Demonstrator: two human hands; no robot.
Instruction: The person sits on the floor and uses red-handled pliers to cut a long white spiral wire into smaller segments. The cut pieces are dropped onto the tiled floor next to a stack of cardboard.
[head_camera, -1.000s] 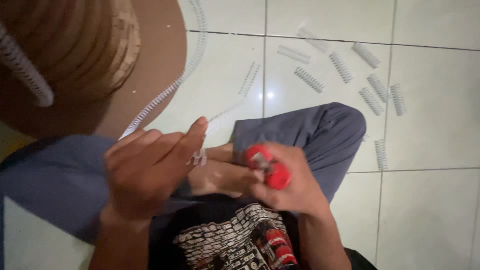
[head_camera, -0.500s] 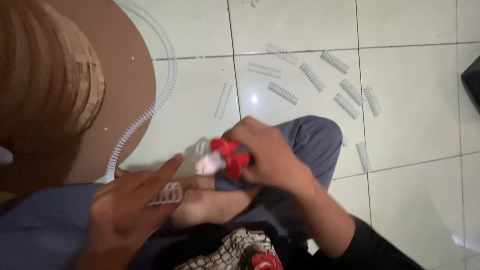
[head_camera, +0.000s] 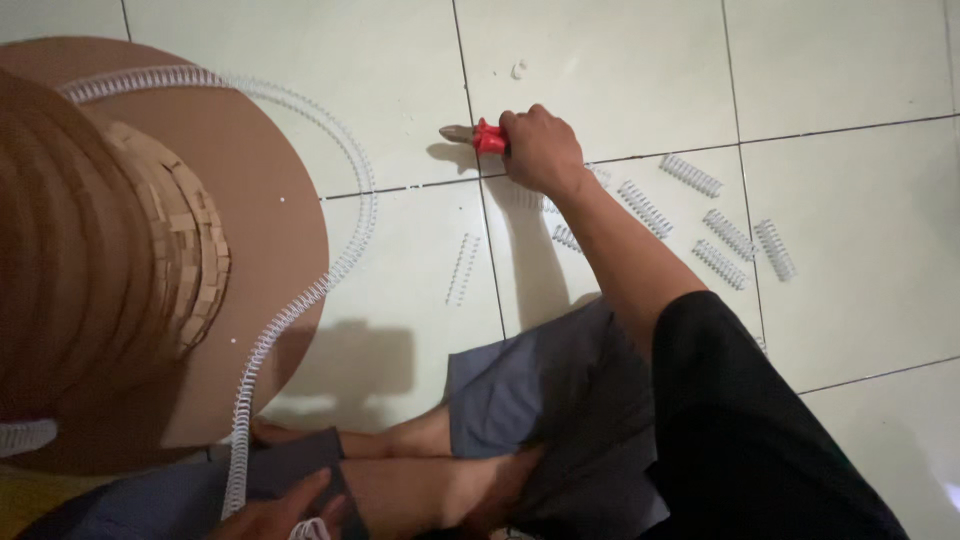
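Down on the pale tiled floor (head_camera: 850, 60), the right hand (head_camera: 540, 150) is stretched well forward, its fingers curled tight around the red handles of a pair of small cutting pliers (head_camera: 478, 135). The grey metal nose of the pliers points left and lies on or just above the tile, right beside the dark grout line that runs across the floor.

Just behind and to the right of that hand lie several short cut lengths of white plastic spiral binding coil (head_camera: 690, 175), scattered over 2 tiles, each apart from the next; 1 more short length (head_camera: 462, 268) lies alone on the tile nearer the knees, left of the forearm.

The left hand (head_camera: 285, 515) shows only in part at the bottom edge, low by the crossed legs in grey-blue shorts (head_camera: 560, 400). It lies at the near end of a long white spiral binding coil (head_camera: 330, 270); whether its fingers pinch the coil or merely rest against it cannot be told, since the hand is cut off by the frame.

That long coil curves up from the lap, follows the rim of a large round brown cardboard disc (head_camera: 270, 200) on the left, and arcs over its top. On the disc stands a thick brown cardboard spool core (head_camera: 110, 240), ribbed and layered, filling the left side of the view. No label or print is legible on any of these.
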